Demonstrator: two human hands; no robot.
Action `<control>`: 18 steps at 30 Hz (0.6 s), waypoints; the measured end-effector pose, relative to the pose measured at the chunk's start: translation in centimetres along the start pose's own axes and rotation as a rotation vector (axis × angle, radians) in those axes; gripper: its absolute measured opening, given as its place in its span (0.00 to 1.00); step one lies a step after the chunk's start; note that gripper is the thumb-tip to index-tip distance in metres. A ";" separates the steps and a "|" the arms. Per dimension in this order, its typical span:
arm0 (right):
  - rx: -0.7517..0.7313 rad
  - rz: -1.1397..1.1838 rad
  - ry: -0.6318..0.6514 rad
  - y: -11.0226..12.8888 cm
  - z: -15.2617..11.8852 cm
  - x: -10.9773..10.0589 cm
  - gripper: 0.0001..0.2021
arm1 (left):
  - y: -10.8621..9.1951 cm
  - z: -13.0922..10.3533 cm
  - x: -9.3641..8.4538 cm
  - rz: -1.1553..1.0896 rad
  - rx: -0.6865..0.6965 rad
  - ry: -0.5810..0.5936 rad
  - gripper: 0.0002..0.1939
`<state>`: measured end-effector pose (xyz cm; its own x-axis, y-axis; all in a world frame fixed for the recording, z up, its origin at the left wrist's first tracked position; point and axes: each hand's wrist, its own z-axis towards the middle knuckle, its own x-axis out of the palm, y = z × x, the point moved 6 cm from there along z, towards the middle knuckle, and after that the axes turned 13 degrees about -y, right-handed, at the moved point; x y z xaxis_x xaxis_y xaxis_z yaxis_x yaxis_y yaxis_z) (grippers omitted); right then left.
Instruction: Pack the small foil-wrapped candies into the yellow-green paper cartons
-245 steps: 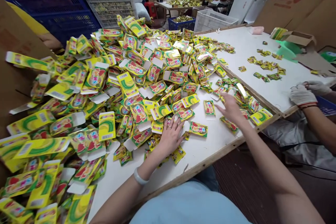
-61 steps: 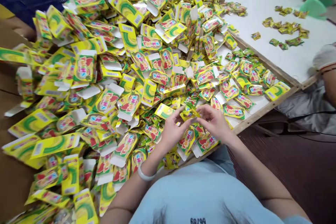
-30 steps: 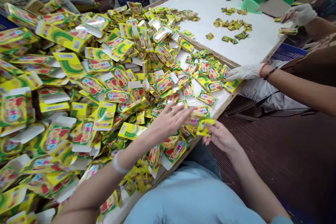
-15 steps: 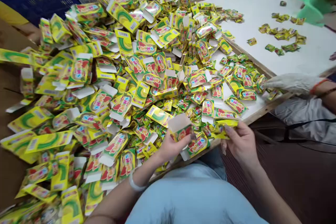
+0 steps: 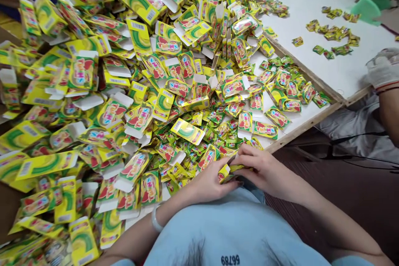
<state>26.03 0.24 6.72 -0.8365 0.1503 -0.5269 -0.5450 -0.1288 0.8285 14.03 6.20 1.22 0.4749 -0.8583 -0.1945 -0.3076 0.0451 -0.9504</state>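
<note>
Close to my body, my left hand (image 5: 207, 183) is wrapped round a small yellow candy box (image 5: 223, 173), mostly covered by the fingers. My right hand (image 5: 264, 168) meets it at the box's right end, fingers pinched together on yellow wrapped candies (image 5: 237, 167). How far these are inside the box is hidden by the fingers. Just beyond both hands lies a heap of small green and yellow wrapped candies (image 5: 183, 170). A printed candy box (image 5: 209, 157) rests beside my left hand's fingertips.
A large pile of candy boxes (image 5: 137, 118), many with raised white flaps, covers the left and middle. A wooden edge (image 5: 299, 131) borders the table. On the white table (image 5: 311, 66) at right lie loose candies (image 5: 335, 33) and a green scoop-like object (image 5: 369, 6). A co-worker's gloved hand (image 5: 385, 68) is at far right.
My right hand has moved left with the candies to the box in my left hand. The box has been lowered toward my body and turned. The co-worker's gloved hand has moved back from the candies.
</note>
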 end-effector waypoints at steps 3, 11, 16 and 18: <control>-0.013 0.016 0.067 0.5 -0.4 -0.4 0.10 | -0.1 0.0 0.0 0.016 0.009 0.030 0.24; -0.154 0.014 -0.049 -0.2 -2.1 -0.5 0.12 | -0.6 -0.9 0.3 0.290 0.002 0.150 0.25; -0.102 -0.050 0.063 -0.6 -3.0 -0.4 0.13 | -1.1 -0.6 0.6 0.349 0.027 0.261 0.25; -0.081 -0.039 0.080 -0.6 -3.0 -0.4 0.13 | -1.4 -0.4 0.7 0.357 0.022 0.281 0.26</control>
<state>26.51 -2.71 5.90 -0.8148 0.0782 -0.5744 -0.5771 -0.2040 0.7908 14.45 5.36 2.52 0.0994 -0.8921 -0.4407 -0.3925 0.3719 -0.8412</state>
